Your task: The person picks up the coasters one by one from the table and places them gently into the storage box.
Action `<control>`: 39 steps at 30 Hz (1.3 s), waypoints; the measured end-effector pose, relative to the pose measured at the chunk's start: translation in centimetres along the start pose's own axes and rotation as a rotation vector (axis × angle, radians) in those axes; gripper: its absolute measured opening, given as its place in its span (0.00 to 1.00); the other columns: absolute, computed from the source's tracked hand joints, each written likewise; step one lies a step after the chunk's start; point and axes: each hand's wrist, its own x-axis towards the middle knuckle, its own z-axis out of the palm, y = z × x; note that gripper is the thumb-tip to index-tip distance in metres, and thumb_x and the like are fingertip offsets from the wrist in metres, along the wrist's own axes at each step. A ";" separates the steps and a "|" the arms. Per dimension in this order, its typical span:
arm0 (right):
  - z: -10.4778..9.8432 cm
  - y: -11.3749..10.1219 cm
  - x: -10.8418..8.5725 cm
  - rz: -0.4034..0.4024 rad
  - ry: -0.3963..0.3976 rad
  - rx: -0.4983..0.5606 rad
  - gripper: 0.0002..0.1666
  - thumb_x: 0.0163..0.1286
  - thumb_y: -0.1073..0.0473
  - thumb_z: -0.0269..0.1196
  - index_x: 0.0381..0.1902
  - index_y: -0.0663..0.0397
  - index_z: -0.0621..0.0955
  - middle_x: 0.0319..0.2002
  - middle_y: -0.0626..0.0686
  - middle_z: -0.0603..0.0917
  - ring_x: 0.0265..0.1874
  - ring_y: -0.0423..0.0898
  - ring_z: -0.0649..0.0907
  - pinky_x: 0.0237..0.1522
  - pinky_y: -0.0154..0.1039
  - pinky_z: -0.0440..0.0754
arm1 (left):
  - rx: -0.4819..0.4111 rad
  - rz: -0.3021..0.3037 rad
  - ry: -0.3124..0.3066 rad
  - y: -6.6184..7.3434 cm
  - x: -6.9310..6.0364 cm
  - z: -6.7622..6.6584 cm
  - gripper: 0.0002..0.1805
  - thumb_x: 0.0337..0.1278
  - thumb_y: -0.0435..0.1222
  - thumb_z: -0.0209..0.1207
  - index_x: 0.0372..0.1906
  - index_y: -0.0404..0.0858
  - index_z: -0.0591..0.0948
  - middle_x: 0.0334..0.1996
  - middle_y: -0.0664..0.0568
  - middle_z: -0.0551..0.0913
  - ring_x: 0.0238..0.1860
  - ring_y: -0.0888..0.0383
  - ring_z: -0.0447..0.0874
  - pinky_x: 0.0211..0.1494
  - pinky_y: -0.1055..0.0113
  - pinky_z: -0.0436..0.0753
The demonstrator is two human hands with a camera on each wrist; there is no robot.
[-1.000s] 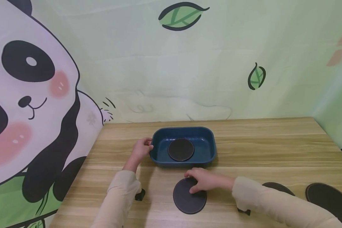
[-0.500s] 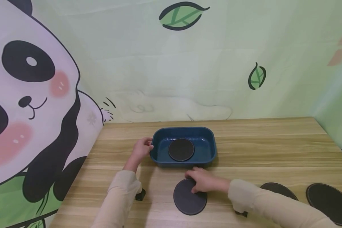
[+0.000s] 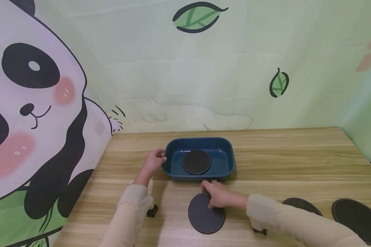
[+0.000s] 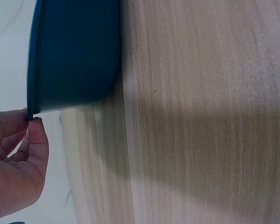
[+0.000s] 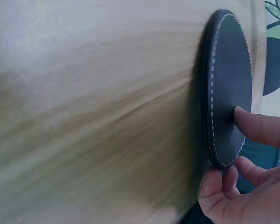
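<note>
My left hand (image 3: pixel 154 160) pinches the left rim of a blue rectangular dish (image 3: pixel 201 178) with rounded corners. In the left wrist view, thumb and fingers meet at the edge of the dish. Inside it lies a round black coaster (image 3: pixel 196 162). In front of the dish, my right hand (image 3: pixel 220 195) holds another round dark coaster (image 3: pixel 205 216). The right wrist view shows white stitching around this coaster (image 5: pixel 231 88), my thumb on its face and my fingers at its edge. Its rim looks layered; whether it is more than one piece I cannot tell.
Two more black round coasters lie at the right, one (image 3: pixel 302 206) partly hidden behind my right sleeve (image 3: pixel 278 212), the other (image 3: pixel 357 219) near the frame's edge. The wood-grain table (image 3: pixel 284 157) ends at a green printed backdrop (image 3: pixel 204 79).
My right hand has shifted very slightly, its fingers now at the far edge of the coaster, which moved a few pixels toward me. The left hand and the dish stay in place.
</note>
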 end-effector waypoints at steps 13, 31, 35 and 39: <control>-1.4 0.7 -0.4 -0.118 0.002 0.049 0.19 0.37 0.77 0.59 0.29 0.55 0.74 0.26 0.52 0.73 0.30 0.45 0.69 0.31 0.36 0.69 | 0.003 -0.006 -0.005 0.0 -0.1 0.0 0.18 0.54 0.26 0.51 0.53 0.31 0.71 0.42 0.39 0.74 0.41 0.50 0.73 0.43 0.61 0.81; -3.6 0.3 -1.3 -0.055 -0.325 0.486 0.19 0.43 0.82 0.47 0.32 0.60 0.72 0.18 0.49 0.66 0.14 0.39 0.63 0.11 0.27 0.58 | -0.012 0.013 -0.009 -0.1 0.0 0.0 0.19 0.54 0.24 0.50 0.53 0.28 0.70 0.41 0.36 0.74 0.40 0.50 0.74 0.41 0.60 0.81; -4.2 0.3 -1.3 -0.025 -0.359 0.535 0.19 0.45 0.81 0.49 0.33 0.58 0.72 0.20 0.50 0.67 0.16 0.40 0.65 0.12 0.30 0.61 | -0.014 0.013 -0.006 -0.1 0.0 0.0 0.18 0.54 0.24 0.51 0.52 0.28 0.71 0.42 0.36 0.74 0.39 0.50 0.75 0.41 0.61 0.81; -4.8 0.3 -1.2 -0.030 -0.364 0.581 0.18 0.47 0.80 0.50 0.35 0.59 0.73 0.20 0.50 0.68 0.17 0.41 0.67 0.12 0.31 0.65 | -0.016 0.010 -0.002 -0.1 0.0 0.1 0.18 0.54 0.24 0.51 0.52 0.29 0.71 0.41 0.37 0.74 0.39 0.51 0.74 0.41 0.62 0.81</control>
